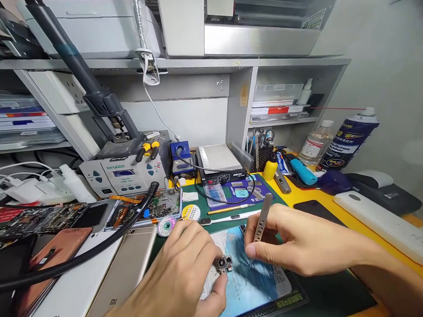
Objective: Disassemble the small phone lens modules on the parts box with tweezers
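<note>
My left hand [190,266] pinches a small phone camera module [223,263] between thumb and forefinger, its lens facing me. In my right hand [281,244] I hold metal tweezers [262,220] with a row of holes, tips pointing down just right of the module and apart from it. Both hands are over a blue and white sheet [239,291] on the bench. A small dark part [243,228] lies near the sheet's far edge, partly hidden by my right fingers. A white toothbrush [235,217] lies beyond the hands.
On the left are several phones [126,266], an opened device [157,207] and a black hose [100,251]. Behind stand a soldering station [127,174] and a heating plate [220,159]. A spray can [351,140] and a clear bottle [314,143] are at the right.
</note>
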`<state>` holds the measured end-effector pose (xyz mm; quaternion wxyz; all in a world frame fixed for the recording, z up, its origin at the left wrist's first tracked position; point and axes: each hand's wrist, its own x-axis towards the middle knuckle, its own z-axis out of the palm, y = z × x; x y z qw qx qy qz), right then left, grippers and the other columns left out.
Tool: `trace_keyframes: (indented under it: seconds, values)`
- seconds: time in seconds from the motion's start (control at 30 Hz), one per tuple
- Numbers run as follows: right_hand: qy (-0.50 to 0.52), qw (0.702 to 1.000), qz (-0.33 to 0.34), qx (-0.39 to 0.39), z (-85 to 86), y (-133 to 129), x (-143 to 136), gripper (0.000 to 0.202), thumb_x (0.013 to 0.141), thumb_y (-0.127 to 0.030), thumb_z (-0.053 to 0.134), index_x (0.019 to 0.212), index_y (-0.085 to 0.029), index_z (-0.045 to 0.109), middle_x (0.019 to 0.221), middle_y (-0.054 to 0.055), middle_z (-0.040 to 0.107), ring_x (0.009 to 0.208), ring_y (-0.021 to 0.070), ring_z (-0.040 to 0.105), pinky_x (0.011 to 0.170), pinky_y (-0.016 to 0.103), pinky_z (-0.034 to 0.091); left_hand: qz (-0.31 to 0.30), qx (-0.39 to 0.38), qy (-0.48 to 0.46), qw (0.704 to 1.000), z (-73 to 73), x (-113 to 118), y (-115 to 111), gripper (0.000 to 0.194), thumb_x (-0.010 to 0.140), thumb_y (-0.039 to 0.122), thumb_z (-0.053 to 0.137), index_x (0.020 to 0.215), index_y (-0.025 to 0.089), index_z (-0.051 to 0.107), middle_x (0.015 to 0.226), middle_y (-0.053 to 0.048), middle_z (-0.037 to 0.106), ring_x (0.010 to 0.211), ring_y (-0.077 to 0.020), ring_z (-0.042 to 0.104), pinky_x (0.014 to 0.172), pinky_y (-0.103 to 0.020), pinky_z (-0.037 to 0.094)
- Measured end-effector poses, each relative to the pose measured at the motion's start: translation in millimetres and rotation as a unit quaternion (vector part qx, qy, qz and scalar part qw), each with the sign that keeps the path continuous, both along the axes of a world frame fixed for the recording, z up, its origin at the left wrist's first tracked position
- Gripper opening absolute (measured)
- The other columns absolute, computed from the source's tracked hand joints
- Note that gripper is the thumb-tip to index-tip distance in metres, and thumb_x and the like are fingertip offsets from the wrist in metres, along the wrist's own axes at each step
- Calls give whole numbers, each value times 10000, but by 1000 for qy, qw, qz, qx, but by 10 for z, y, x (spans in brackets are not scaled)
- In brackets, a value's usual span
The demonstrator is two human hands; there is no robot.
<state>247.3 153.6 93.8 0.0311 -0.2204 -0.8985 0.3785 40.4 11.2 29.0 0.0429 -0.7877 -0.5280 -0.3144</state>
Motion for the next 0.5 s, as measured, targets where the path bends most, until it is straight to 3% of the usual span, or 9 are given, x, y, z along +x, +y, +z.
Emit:
trace_keyframes:
  seconds: [0.1,0.23,0.33,0.5]
  values:
    - [14,991,4,-135,-48,75,11,260,937,-425,665,905,-170,703,756,26,669,641,165,610,531,244,466,-3,31,17,999,-13,1,5,92,818,125,629,903,157,646,806,-72,619,797,-249,511,783,-458,424]
    - [97,940,-53,-322,-221,133,29,287,902,-424,736,905,-139,704,738,28,683,594,151,659,505,232,514,3,57,28,998,5,-7,21,88,841,146,620,919,163,657,780,-67,623,767,-242,522,810,-473,441]
    - [115,913,-72,-385,-346,129,17,291,900,-401,752,949,-116,722,681,48,713,513,134,644,473,223,521,17,64,19,998,25,-25,33,103,837,146,622,929,180,652,785,-62,635,763,-240,533,784,-447,445]
    - [134,878,-107,-447,-426,101,-67,334,862,-420,791,970,-106,753,808,108,776,512,141,679,434,211,525,24,69,8,997,18,-61,40,179,811,115,656,974,185,631,823,-66,652,799,-252,531,780,-455,429]
